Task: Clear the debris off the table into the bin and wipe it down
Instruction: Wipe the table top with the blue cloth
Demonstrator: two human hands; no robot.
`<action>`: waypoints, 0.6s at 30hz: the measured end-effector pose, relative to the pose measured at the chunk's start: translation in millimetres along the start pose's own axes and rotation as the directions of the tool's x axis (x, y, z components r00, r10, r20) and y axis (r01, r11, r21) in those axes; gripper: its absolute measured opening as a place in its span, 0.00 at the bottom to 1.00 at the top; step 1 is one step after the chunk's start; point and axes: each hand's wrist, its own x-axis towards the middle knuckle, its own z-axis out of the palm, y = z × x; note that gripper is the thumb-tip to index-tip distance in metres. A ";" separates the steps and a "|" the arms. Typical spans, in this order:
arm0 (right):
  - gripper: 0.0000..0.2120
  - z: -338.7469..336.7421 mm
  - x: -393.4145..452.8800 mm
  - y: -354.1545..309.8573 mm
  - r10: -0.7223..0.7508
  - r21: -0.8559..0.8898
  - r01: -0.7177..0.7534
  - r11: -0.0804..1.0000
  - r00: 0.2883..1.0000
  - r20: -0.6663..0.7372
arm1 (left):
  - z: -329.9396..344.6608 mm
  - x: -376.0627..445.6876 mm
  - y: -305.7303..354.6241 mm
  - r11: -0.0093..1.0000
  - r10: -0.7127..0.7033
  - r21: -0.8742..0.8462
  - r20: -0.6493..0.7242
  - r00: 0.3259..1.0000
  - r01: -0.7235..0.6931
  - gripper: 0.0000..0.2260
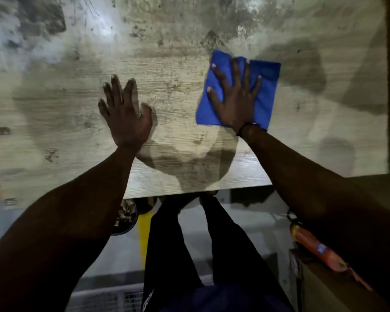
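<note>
Table (189, 30): pale wood-grain top filling most of the view, mottled with dark smears and specks, thickest along the far side; its near edge runs just in front of the person's legs.
Legs (223, 239): dark trousers, standing right at the table's near edge.
Box (324, 287): brown, low on the right beside the legs, with an orange bottle (315, 246) lying tilted on top.
Bin (125, 216): round, dark-rimmed, on the floor under the near edge, partly hidden by the left forearm; scraps show inside.
Cloth (266, 86): blue, spread flat on the table, right of centre.
Right hand (234, 95): flat, fingers splayed wide, pressing down on the cloth, gripping nothing.
Left hand (124, 113): open and flat on the bare table, well apart from the cloth, holding nothing.
In the way: nothing lies between the hands.
</note>
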 end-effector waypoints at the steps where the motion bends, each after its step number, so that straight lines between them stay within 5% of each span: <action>1: 0.30 2.7 -7.7 -7.7 -0.029 -0.006 0.029 1.000 1.000 -0.002 | -0.8 0.0 -0.4 1.000 0.004 -0.003 -0.001 1.000 -0.004 0.32; 10: 0.29 14.4 -114.1 -64.8 -0.158 0.045 0.159 0.986 0.987 -0.015 | -9.0 -1.8 -8.3 0.992 0.068 -0.111 0.023 0.997 -0.065 0.32; 18: 0.29 6.8 -184.5 -87.7 -0.183 0.135 0.170 0.976 0.979 0.089 | -25.8 -12.1 -32.7 0.945 0.200 -0.300 0.215 0.956 -0.130 0.26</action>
